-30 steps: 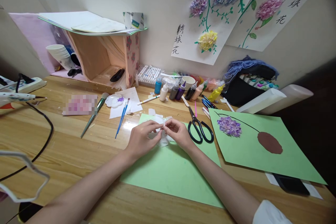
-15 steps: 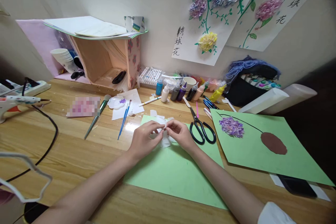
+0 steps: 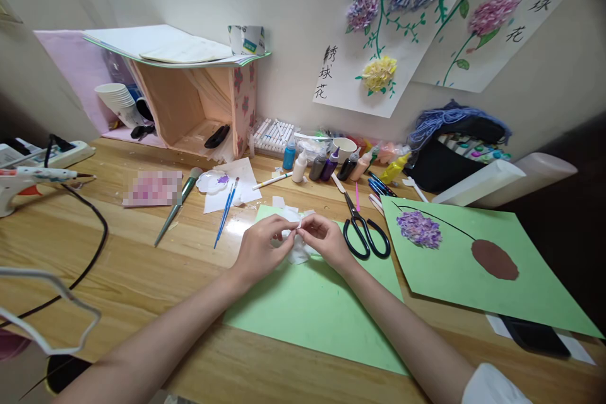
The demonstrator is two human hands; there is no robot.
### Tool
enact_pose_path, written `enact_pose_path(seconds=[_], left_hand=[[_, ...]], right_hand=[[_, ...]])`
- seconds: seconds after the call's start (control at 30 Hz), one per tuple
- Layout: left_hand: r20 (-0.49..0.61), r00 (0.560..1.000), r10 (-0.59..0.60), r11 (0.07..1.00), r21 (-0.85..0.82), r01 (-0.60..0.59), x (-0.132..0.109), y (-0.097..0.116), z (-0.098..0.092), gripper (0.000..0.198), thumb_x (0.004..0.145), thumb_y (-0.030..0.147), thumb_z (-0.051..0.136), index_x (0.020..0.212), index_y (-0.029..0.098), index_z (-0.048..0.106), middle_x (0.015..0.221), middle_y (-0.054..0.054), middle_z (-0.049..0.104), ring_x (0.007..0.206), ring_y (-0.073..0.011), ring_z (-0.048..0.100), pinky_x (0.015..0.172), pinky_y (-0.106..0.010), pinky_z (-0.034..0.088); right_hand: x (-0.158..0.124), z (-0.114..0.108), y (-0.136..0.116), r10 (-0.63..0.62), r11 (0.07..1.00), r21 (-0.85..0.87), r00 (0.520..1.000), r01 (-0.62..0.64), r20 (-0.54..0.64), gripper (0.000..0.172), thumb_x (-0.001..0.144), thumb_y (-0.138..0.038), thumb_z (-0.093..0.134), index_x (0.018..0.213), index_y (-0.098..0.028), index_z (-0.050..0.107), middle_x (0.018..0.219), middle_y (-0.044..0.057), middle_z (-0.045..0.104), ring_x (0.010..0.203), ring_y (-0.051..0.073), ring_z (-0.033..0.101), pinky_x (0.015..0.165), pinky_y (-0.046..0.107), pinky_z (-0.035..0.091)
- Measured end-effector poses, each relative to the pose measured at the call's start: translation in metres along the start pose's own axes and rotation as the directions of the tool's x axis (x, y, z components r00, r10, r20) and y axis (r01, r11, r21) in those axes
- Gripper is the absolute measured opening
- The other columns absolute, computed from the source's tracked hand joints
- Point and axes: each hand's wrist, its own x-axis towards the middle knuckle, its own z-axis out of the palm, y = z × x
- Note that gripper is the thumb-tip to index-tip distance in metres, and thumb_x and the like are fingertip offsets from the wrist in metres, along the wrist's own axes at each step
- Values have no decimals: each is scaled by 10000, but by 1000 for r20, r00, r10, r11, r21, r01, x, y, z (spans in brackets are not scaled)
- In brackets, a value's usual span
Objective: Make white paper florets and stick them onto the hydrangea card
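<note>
Over the green sheet [image 3: 322, 315], my left hand [image 3: 262, 243] and my right hand [image 3: 327, 242] meet fingertip to fingertip. Both pinch a small piece of white tissue paper [image 3: 298, 223], mostly hidden by the fingers. More thin white paper pieces [image 3: 297, 255] lie under and just behind the hands, on the sheet's far part. Close to the right hand, black-handled scissors [image 3: 356, 217] rest with the blades pointing away from me.
A second green sheet [image 3: 449, 278] at right bears a purple flower [image 3: 419, 230] and a brown oval [image 3: 495, 259]. Paint bottles [image 3: 330, 165] line the back. Leftward lie blue brushes [image 3: 226, 211], a large green brush [image 3: 177, 207] and a glue gun [image 3: 38, 177] with its black cord.
The view has shifted slightly. Both hands keep their pinch at nearly the same spot, and less of the white piece shows between the fingertips.
</note>
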Motion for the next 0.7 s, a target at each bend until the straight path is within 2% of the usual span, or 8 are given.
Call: enact_pose_path(seconds=[0.37, 0.7], left_hand=[[-8, 1000, 14, 1000, -2, -14, -1, -1, 1, 249, 817, 193, 540, 1024, 235, 671, 837, -22, 642, 629, -96, 528, 609, -220, 436], [-20, 1000, 13, 1000, -4, -13, -1, -3, 2, 249, 814, 194, 549, 1025, 244, 672, 845, -23, 650, 628, -96, 537, 605, -218, 440]], right_hand=[[1, 1, -3, 12, 1000, 11, 1000, -12, -17, 199, 717, -357, 668, 756, -174, 597, 756, 23, 600, 721, 145, 575, 674, 278, 465], [1, -2, -1, -1, 999, 33, 1000, 0, 22, 158, 767, -337, 623, 783, -181, 602, 746, 19, 611, 712, 140, 577, 637, 262, 455]])
